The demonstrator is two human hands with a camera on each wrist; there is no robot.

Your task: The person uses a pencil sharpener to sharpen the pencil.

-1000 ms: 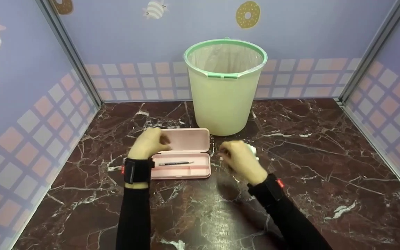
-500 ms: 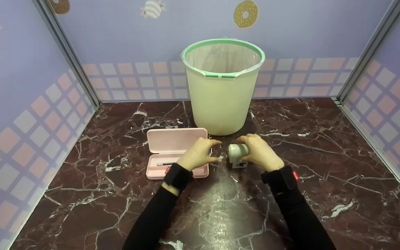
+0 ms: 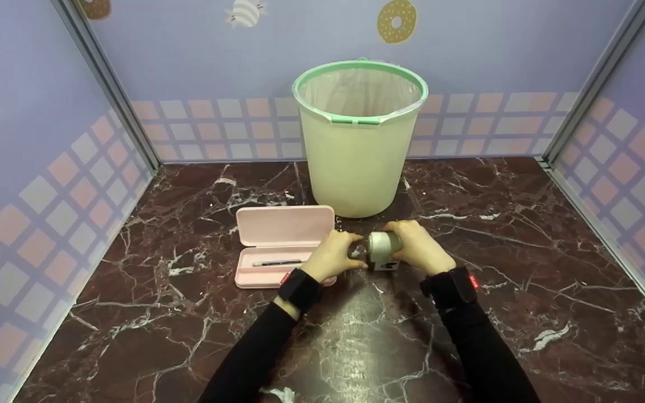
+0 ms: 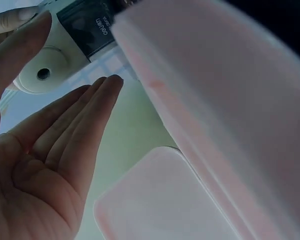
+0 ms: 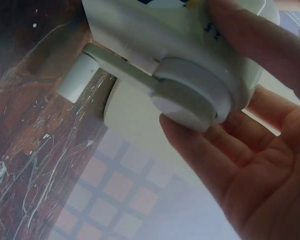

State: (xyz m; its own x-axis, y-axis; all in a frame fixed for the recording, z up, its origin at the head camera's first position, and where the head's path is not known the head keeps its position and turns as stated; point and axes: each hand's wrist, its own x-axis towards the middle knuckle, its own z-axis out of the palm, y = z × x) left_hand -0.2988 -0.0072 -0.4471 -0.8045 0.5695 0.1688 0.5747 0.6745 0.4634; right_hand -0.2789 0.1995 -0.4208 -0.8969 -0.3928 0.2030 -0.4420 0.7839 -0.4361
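A hand-crank pencil sharpener (image 3: 381, 252) stands on the table right of the pink pencil case. My right hand (image 3: 420, 246) grips it from the right, thumb on the body and fingers round the crank side; the crank handle (image 5: 77, 77) sticks out in the right wrist view. My left hand (image 3: 331, 254) is at the sharpener's other end, its fingers extended and thumb spread beside the round pencil hole (image 4: 43, 74), nothing between them. The pencil case (image 3: 286, 226) lies open, its right front part hidden by my left hand. A dark pencil (image 3: 276, 262) lies inside it.
Behind the case and sharpener stands a tall pale-green bin (image 3: 356, 162) with a plastic liner. Patterned wall panels (image 3: 210, 129) enclose the marbled table (image 3: 160, 336) at the back and both sides. The case lid (image 3: 286, 224) stands raised at the back.
My left hand has moved right, from over the pencil case to beside the sharpener. My right hand has shifted right and taken hold of the sharpener. The pencil has stayed in the case.
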